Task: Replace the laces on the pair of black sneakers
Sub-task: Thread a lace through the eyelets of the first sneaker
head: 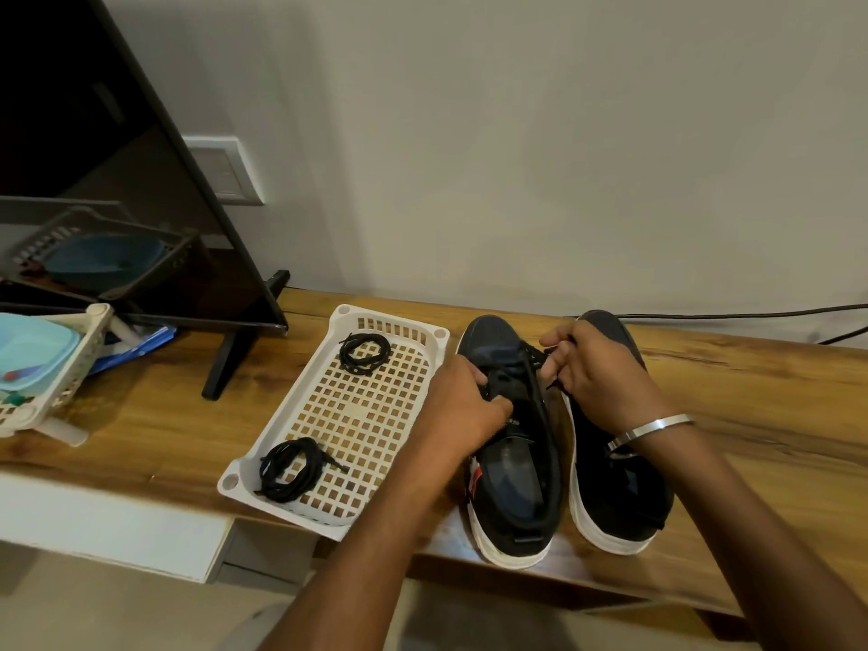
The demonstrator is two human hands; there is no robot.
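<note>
Two black sneakers with white soles stand side by side on the wooden tabletop [751, 382] at lower centre-right of the frame, toes toward the wall. The left sneaker [512, 462] is the one being worked on; the right sneaker [615, 486] stands just beside it, partly covered by the right wrist.

The left hand [458, 406] rests on the lacing area of the left sneaker, its grip clamped on the upper, fingers curled into the eyelet zone. The right hand [594, 368] sits above the gap between the two toes, its grip pinched on a black lace [554, 382] that leads from the left sneaker. A metal bangle [650, 432] circles the right wrist.

Left of the sneakers, touching the tabletop, lies a white perforated tray [375, 415]. It holds two coiled black laces: one coil [365, 352] at its far end, one coil [291, 469] at its near end, well apart.

At upper left stands a dark screen [117, 180] on a black foot. At the left edge sits a white basket [61, 382] with a light blue container [33, 350] inside
</note>
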